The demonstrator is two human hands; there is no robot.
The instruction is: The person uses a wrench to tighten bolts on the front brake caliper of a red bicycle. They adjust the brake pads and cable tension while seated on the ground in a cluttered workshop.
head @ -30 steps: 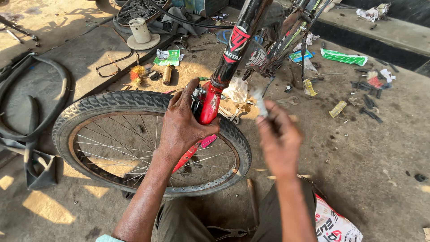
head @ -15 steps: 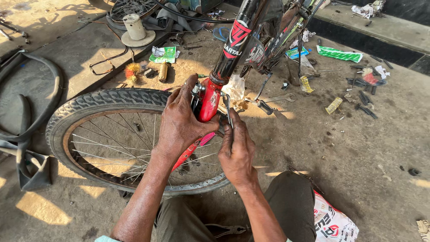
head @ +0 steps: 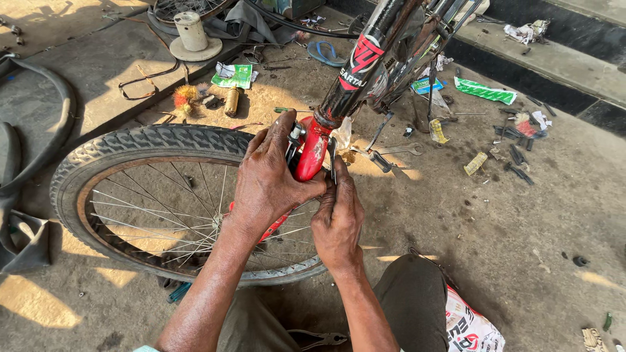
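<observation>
1. Since the earlier frames, my right hand (head: 338, 218) has come down from mid-air at centre right and now sits against the fork; the left hand (head: 270, 179) keeps its place on it.
2. Red fork (head: 313, 148): glossy red paint, scuffed, at frame centre, running down from the black frame tube (head: 365, 58) that slants toward the upper middle. A red blade shows again below the left wrist, passing behind the spokes.
3. Left hand: fingers curled closed around the top of the red fork, thumb pressed on its right side, covering most of it.
4. Right hand: fingers bent shut just right of the fork, touching the left thumb. A thin metal piece (head: 332, 160) rises from between them; I cannot tell what it is or how firmly it is pinched.
5. Front wheel (head: 130, 146): black knobbly tyre, rusted rim, thin steel spokes, filling the left and lower centre, standing on the concrete floor (head: 521, 228).
6. Spanner (head: 398, 151): lying on the floor just right of the fork, centre right.
7. Scattered small tools and wrappers (head: 515, 140): right of centre; a green packet (head: 484, 90) upper right.
8. White cylinder on a round base (head: 191, 36): upper left.
9. Black inner tube (head: 39, 150): curving down the left edge.
10. Pliers (head: 319, 339): bottom centre, between my knees.
</observation>
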